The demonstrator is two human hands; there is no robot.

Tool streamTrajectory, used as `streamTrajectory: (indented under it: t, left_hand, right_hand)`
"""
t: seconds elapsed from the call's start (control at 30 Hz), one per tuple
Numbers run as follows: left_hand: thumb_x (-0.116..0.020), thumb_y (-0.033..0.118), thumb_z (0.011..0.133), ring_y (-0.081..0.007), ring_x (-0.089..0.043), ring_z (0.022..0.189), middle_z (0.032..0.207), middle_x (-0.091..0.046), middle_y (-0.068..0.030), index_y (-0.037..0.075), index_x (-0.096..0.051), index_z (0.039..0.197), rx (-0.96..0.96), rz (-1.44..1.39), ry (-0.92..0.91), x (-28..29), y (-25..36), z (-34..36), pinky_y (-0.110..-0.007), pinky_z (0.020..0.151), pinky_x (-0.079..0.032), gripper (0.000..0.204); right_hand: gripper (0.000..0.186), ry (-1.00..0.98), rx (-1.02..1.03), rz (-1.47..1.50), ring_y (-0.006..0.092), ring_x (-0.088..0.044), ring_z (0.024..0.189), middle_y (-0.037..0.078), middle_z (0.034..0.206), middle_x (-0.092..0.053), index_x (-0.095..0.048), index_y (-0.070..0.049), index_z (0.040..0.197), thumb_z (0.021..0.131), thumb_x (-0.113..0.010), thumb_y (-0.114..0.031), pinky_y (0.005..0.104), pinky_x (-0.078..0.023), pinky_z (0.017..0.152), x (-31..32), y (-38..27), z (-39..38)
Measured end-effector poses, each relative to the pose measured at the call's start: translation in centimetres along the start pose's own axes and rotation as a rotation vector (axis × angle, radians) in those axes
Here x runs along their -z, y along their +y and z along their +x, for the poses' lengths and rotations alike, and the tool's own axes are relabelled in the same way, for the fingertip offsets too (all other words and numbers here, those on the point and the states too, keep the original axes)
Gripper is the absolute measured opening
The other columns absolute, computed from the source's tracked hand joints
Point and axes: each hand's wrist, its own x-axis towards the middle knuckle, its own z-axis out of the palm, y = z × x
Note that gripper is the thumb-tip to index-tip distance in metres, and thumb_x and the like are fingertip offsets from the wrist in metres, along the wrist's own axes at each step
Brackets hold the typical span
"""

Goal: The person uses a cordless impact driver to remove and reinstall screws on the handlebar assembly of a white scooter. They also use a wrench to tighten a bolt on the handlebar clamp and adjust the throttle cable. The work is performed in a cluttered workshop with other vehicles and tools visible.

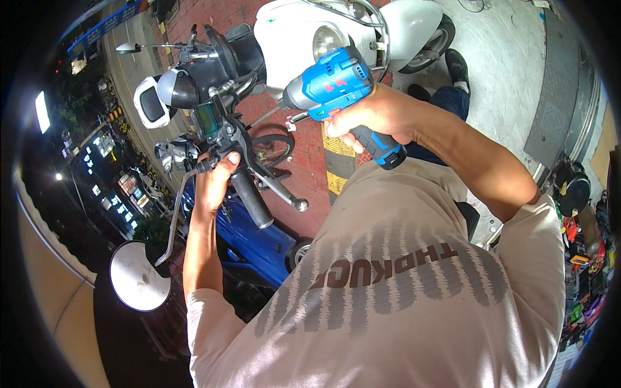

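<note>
My right hand [381, 119] is closed around the handle of a blue cordless impact driver [333, 84], its black-and-blue battery below my fingers. The driver's grey nose points left toward a scooter's handlebar; a thin rod shows just past it, possibly the bit. My left hand [217, 178] is closed on the handlebar at the inner end of the black rubber grip [251, 197], beside the mirror stem. Its thumb lies on top and the other fingers are mostly hidden. A metal brake lever [278, 186] runs alongside the grip. The display [206, 121] sits at the bar's middle.
A round mirror [140, 275] sticks out at lower left. Beyond the bar stands a white scooter [291, 39]; a blue vehicle body [249, 233] is below. Another person's shoe [457, 66] is at upper right. Assorted goods [585, 258] pile up at far right.
</note>
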Motion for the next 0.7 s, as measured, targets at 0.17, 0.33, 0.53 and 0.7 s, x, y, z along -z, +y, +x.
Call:
streamTrajectory:
  t: [0.17,0.33,0.53,0.7]
  left_hand:
    - [-0.069,0.04,0.089,-0.0142,-0.063,0.077,0.088,-0.07,-0.0042,0.0,-0.071,0.104,0.039,-0.012,0.015,-0.1,0.4,-0.3,-0.032,0.073,-0.05,0.042]
    - [-0.069,0.038,0.09,-0.0145,-0.064,0.077,0.088,-0.07,-0.0045,0.0,-0.071,0.105,0.025,-0.036,0.018,-0.3,0.6,-0.4,-0.033,0.073,-0.051,0.041]
    - [-0.069,0.037,0.09,-0.0149,-0.063,0.078,0.091,-0.071,-0.0042,0.0,-0.071,0.107,0.026,-0.016,0.008,-0.3,0.9,-0.5,-0.033,0.075,-0.052,0.041]
    - [-0.069,0.037,0.09,-0.0146,-0.061,0.084,0.093,-0.071,-0.0043,0.0,-0.072,0.108,0.029,0.019,0.009,0.1,0.0,-0.2,-0.034,0.08,-0.051,0.042]
  right_hand:
    - [0.022,0.007,-0.023,-0.002,0.0138,-0.061,0.059,0.005,0.078,-0.064,-0.066,-0.004,0.102,0.083,-0.076,-0.011,0.0318,-0.051,0.054,-0.3,-0.2,-0.1]
    - [0.021,-0.002,-0.015,0.013,0.0141,-0.061,0.058,0.006,0.078,-0.065,-0.067,-0.003,0.101,0.084,-0.076,-0.012,0.0319,-0.051,0.054,0.0,0.2,-0.1]
    - [0.02,0.018,-0.038,-0.012,0.0145,-0.061,0.058,0.007,0.079,-0.066,-0.069,-0.002,0.102,0.085,-0.076,-0.011,0.0323,-0.051,0.054,-0.3,-0.7,-0.3]
    - [0.02,0.004,-0.042,-0.008,0.0147,-0.061,0.059,0.007,0.079,-0.066,-0.069,-0.003,0.102,0.086,-0.075,-0.011,0.0321,-0.051,0.055,-0.2,-0.5,-0.3]
